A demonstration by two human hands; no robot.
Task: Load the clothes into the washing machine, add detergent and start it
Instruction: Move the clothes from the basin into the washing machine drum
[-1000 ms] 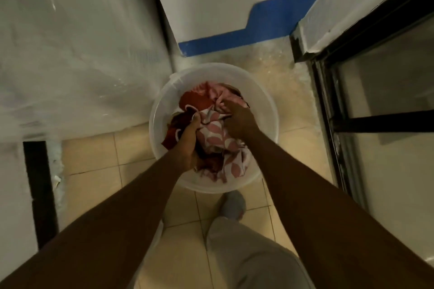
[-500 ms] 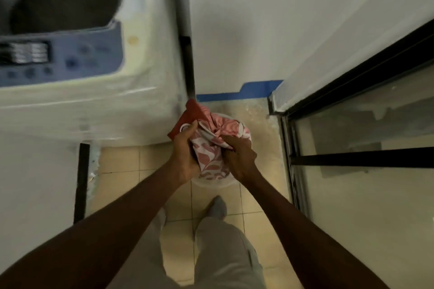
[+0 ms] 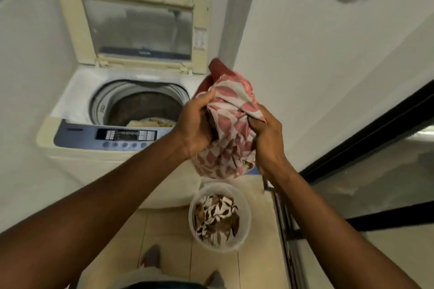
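Note:
A bundle of pink-and-white patterned cloth with a red piece is held up in the air between both hands. My left hand grips its left side and my right hand pinches its right side. The bundle hangs just right of the top-loading washing machine, whose lid stands open. Some light fabric lies inside the drum. Below on the floor stands a white bucket with brown-and-white patterned cloth in it.
The blue control panel runs along the machine's front edge. A dark-framed glass door lines the right side. A white wall rises behind the bundle. My feet stand on beige tiles near the bucket.
Both hands lifted the pink bundle out of the bucket to drum height beside the machine. The view rose from the floor, showing the open lid and drum; brown-patterned cloth shows in the bucket.

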